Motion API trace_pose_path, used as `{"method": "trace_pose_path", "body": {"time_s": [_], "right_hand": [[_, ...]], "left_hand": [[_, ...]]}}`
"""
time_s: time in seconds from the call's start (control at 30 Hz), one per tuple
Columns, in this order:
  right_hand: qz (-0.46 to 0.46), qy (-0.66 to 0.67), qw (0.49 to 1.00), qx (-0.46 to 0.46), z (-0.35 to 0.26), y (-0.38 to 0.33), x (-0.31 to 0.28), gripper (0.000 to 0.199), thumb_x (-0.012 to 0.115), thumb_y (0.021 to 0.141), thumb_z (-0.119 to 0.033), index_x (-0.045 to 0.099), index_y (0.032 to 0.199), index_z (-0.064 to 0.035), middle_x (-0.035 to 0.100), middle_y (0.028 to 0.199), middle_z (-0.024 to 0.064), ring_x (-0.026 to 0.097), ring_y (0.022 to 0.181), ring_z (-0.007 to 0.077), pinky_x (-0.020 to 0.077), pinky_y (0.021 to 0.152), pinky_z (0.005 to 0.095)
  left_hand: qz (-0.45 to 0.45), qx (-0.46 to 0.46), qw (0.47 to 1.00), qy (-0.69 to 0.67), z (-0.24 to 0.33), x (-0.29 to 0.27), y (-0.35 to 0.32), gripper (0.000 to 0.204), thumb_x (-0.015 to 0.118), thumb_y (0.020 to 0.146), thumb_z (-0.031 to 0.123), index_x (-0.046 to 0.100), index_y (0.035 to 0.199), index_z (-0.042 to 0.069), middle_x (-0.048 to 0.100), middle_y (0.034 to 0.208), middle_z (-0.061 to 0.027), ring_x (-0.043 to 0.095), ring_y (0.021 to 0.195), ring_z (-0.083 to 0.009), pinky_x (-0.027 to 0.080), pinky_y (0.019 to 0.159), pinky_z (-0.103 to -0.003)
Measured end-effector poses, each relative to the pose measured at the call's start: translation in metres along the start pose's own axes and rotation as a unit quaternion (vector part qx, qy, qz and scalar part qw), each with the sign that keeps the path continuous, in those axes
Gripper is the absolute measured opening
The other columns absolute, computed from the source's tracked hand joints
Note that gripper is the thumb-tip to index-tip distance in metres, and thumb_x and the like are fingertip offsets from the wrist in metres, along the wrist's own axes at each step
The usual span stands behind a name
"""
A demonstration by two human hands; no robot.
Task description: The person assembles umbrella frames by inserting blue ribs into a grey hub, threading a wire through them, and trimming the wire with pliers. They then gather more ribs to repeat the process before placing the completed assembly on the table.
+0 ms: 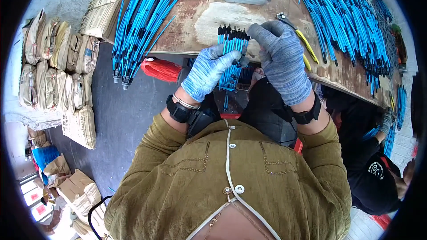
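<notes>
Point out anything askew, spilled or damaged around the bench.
One blue rod lies splayed from the bundle at the left of the bench, out of line with the others; that bundle's lower ends also overhang the edge. No spill or damage is evident.

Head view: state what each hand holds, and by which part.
Left hand: a bundle of blue rods, gripped below their black upper ends. Right hand: cannot be told.
</notes>
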State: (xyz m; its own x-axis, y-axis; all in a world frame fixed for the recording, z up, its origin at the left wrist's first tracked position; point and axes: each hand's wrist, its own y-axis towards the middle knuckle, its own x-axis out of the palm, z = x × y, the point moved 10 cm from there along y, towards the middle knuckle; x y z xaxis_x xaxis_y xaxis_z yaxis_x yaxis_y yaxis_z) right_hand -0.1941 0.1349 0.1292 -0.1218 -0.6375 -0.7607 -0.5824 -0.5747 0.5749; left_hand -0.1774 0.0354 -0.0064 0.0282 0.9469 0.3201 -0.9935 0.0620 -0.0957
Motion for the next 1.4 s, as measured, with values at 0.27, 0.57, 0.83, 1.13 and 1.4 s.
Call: {"method": "trace_pose_path", "body": {"time_s": [0.27, 0.57, 0.83, 1.13, 1.4], "right_hand": [[0.042, 0.194, 0.98, 0.027, 0.024, -0.004, 0.007, 0.035, 0.055, 0.069, 0.007, 0.062, 0.1, -0.0062, 0.058, 0.09, 0.0125, 0.057, 0.082, 0.0276, 0.046, 0.077, 0.0309], [-0.017, 0.038, 0.998, -0.051, 0.008, 0.009, 0.006, 0.033, 0.055, 0.072, 0.005, 0.063, 0.1, -0.0099, 0.059, 0.088, 0.0122, 0.058, 0.083, 0.0271, 0.048, 0.072, 0.0327], [-0.006, 0.09, 0.995, -0.035, 0.005, 0.008, 0.007, 0.029, 0.054, 0.077, 0.002, 0.062, 0.103, -0.0081, 0.059, 0.092, 0.0134, 0.058, 0.083, 0.0279, 0.0477, 0.073, 0.0328], [0.0, 0.251, 0.968, -0.014, 0.02, 0.002, 0.015, 0.025, 0.051, 0.082, 0.0, 0.061, 0.104, -0.0056, 0.059, 0.096, 0.0114, 0.057, 0.085, 0.0245, 0.0459, 0.075, 0.0329], [-0.036, 0.171, 0.984, -0.041, 0.013, 0.008, 0.009, 0.029, 0.052, 0.077, 0.003, 0.062, 0.102, -0.0075, 0.058, 0.091, 0.0106, 0.056, 0.083, 0.0252, 0.0459, 0.073, 0.0326]], "left_hand": [[-0.036, -0.028, 0.999, -0.014, 0.005, 0.007, -0.004, 0.031, 0.055, 0.088, 0.024, 0.058, 0.111, 0.003, 0.062, 0.096, -0.0031, 0.056, 0.086, -0.0087, 0.045, 0.078, -0.024], [-0.047, -0.025, 0.999, -0.002, 0.011, 0.008, -0.005, 0.032, 0.053, 0.089, 0.025, 0.058, 0.111, 0.002, 0.062, 0.097, -0.0033, 0.056, 0.089, -0.01, 0.044, 0.081, -0.025], [-0.054, -0.008, 0.998, 0.001, 0.014, 0.009, -0.006, 0.033, 0.053, 0.089, 0.025, 0.057, 0.113, 0.003, 0.062, 0.098, -0.0027, 0.056, 0.088, -0.0097, 0.045, 0.08, -0.025], [-0.06, -0.022, 0.998, 0.001, 0.013, 0.007, -0.006, 0.032, 0.052, 0.09, 0.025, 0.057, 0.113, 0.004, 0.063, 0.095, -0.0031, 0.058, 0.088, -0.0096, 0.047, 0.077, -0.024], [-0.06, -0.052, 0.997, -0.009, 0.016, 0.012, -0.009, 0.032, 0.053, 0.089, 0.026, 0.056, 0.113, 0.004, 0.063, 0.094, -0.0048, 0.059, 0.085, -0.0104, 0.049, 0.074, -0.025]]}}
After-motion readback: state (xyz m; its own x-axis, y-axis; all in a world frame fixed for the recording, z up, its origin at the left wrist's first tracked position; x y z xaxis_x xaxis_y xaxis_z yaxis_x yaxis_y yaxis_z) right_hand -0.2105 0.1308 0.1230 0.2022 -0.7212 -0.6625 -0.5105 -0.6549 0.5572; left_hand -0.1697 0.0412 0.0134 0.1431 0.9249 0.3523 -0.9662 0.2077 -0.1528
